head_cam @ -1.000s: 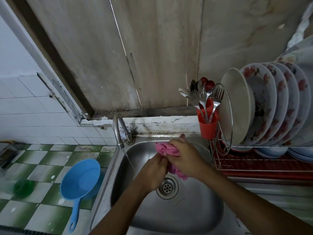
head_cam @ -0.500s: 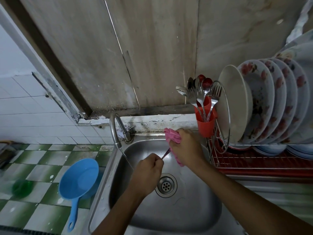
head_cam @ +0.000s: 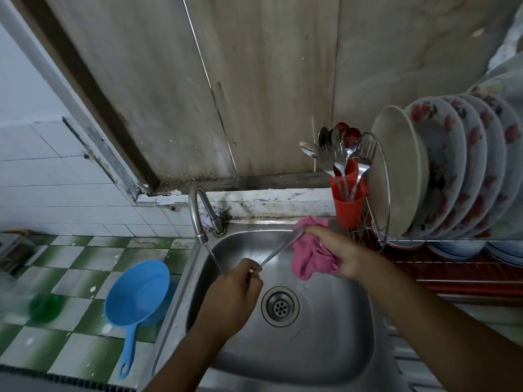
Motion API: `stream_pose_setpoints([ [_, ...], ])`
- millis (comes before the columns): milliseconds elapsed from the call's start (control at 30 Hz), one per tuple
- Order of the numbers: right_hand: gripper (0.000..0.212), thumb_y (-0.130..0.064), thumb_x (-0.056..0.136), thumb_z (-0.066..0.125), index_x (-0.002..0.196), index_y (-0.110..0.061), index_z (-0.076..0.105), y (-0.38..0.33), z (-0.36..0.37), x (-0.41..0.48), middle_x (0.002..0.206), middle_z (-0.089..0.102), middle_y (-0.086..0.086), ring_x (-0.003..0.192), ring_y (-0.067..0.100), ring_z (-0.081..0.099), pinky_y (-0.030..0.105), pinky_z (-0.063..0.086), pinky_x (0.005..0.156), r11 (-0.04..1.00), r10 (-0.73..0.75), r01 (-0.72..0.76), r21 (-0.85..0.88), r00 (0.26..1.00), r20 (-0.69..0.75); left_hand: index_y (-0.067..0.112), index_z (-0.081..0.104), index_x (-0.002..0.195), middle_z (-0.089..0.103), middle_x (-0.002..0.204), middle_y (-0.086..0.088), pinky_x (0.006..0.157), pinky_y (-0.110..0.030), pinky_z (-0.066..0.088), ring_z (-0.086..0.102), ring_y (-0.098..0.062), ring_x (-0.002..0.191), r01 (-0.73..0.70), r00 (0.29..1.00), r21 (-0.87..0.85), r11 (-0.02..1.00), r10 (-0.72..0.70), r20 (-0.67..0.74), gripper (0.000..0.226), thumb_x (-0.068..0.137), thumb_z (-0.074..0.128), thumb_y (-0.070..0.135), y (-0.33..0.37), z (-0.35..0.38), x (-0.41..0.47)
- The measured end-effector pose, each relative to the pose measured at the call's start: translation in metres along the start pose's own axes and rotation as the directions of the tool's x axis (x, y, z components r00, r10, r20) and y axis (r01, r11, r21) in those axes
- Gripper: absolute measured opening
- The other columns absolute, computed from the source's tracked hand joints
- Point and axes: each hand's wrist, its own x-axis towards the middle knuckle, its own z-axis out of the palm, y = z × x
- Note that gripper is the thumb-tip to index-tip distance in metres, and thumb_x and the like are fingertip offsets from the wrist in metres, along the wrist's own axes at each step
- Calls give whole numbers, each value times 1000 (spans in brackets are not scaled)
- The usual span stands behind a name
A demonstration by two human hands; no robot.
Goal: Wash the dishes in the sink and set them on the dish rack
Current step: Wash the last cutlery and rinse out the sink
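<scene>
- Two hands are seen above the steel sink [head_cam: 325,349], and a thin metal piece of cutlery [head_cam: 278,250] is held over the basin between them.
- The left hand [head_cam: 232,292] is curled, and the near end of the handle is pinched by its fingertips. Whether it is a spoon or a fork cannot be told, because the far end is blurred.
- A pink cloth [head_cam: 311,256] is gripped by the right hand [head_cam: 339,250], with fingers and thumb closed around it. The far end of the cutlery touches this cloth or lies just beside it.
- The long axis of the cutlery runs from near-left to far-right, from the left hand up toward the cloth.
- A thin stream of water falls from the faucet [head_cam: 198,210], just left of the left hand.
- The red cutlery holder [head_cam: 349,205] on the dish rack [head_cam: 424,267] stands far-right of the cloth. The right hand is therefore judged nearer to it, while the handle is controlled by the left hand.
</scene>
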Motion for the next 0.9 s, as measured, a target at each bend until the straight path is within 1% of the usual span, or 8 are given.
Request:
stream_pose_setpoints([
  [133,37,-36,77,86,99,-8,78,8,-6,-6,91,71,17,76,29,66,44,53,87,982,80,-97,165,991,104,30,62,112,68,86,8,67,-40,54,61,-14,77,-226,965,215,950,248,-82,20,100,47,34,-15,15,17],
  [300,13,-7,85,72,98,-4,70,17,-2,-14,87,71,18,74,28,71,39,58,70,971,-41,53,233,998,-55,24,70,115,63,117,-3,93,-44,43,56,-27,110,-22,956,350,937,122,-267,25,93,62,34,-7,30,44],
  [400,6,-6,80,70,80,-12,71,23,7,-17,80,66,15,70,29,65,40,56,69,951,-154,206,230,963,-222,18,65,91,59,91,0,88,-41,47,58,-21,91,252,920,-67,965,-260,-291,18,96,63,35,32,34,50],
  [467,26,-6,85,64,64,-21,65,28,15,-22,61,54,7,51,21,51,27,44,53,947,-256,298,123,925,-280,17,61,83,64,86,0,86,-42,52,63,-19,84,458,870,-466,757,-489,61,32,103,50,39,55,39,55],
  [533,30,-6,95,59,69,-20,63,30,28,-37,50,49,-2,41,14,47,21,39,43,915,-394,404,-20,880,-264,8,68,96,72,108,-4,81,-35,53,68,-20,95,542,827,-626,561,-489,278,37,106,45,35,62,49,62],
  [633,10,-7,93,64,87,-15,68,38,37,-49,67,69,-6,62,8,68,20,53,58,828,-552,496,-261,803,-225,5,73,110,73,118,-11,74,-29,53,69,-17,91,563,797,-732,383,-488,357,27,103,52,22,66,49,68],
  [733,15,-6,92,64,100,-15,71,45,36,-51,86,75,0,81,13,73,28,58,73,839,-529,468,-278,822,-213,3,69,110,76,92,-9,78,-34,54,67,-18,82,569,788,-757,320,-476,391,25,103,52,20,63,40,75],
  [900,8,-9,95,64,101,-13,67,27,34,-55,73,67,-2,56,2,63,21,50,54,802,-590,512,-307,758,-276,10,58,114,58,80,-7,48,-24,43,51,-16,60,496,847,-699,516,-467,256,19,108,46,24,56,23,66],
])
